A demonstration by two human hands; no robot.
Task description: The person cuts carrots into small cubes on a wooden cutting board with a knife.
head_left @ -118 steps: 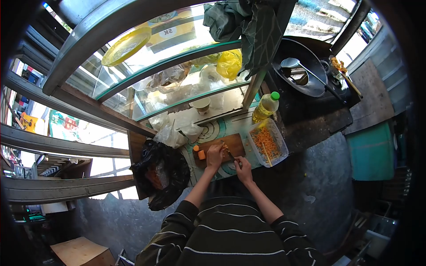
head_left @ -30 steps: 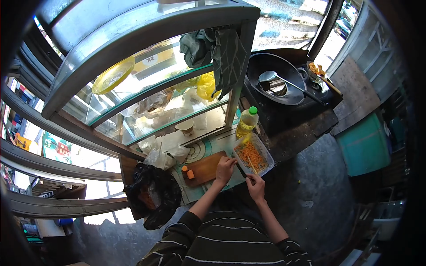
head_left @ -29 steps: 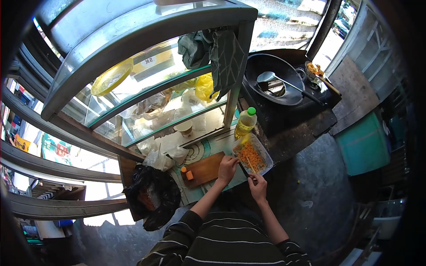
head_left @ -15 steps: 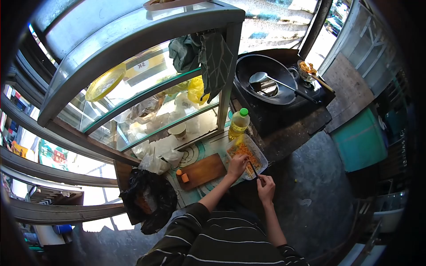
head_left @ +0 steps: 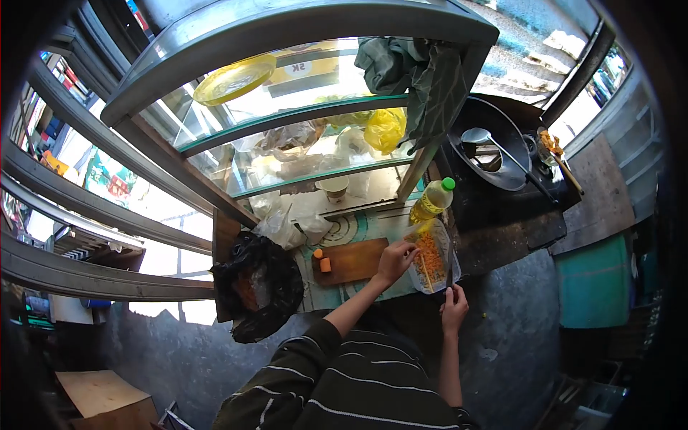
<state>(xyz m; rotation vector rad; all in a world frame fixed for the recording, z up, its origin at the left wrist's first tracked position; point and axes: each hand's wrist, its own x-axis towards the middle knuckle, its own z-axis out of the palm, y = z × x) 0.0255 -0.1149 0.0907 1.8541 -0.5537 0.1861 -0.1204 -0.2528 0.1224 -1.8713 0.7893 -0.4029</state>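
In my right hand (head_left: pixel 454 309) is a knife (head_left: pixel 450 269), its blade pointing away from me over the right side of a clear plastic container (head_left: pixel 447 285). Finely chopped carrot (head_left: pixel 428 252) lies inside the container. My left hand (head_left: pixel 395 262) is at the container's left rim with its fingers pinched together; what they hold, if anything, is too small to make out. Left of that hand, a wooden cutting board (head_left: pixel 355 259) carries two carrot pieces (head_left: pixel 325 264). An oil bottle (head_left: pixel 432 201) with a green cap stands just behind the container.
A black plastic bag (head_left: pixel 287 276) sits open at the left. To the right, a wok (head_left: pixel 494 118) with a ladle (head_left: pixel 502 147) rests on the stove (head_left: pixel 502 222). Behind the board stand a paper cup (head_left: pixel 333 189) and a glass display case (head_left: pixel 315 115).
The view has swung left. My hands have moved apart, the left to the container's left rim. The knife has gone from slanting between both hands to pointing forward in my right hand alone.
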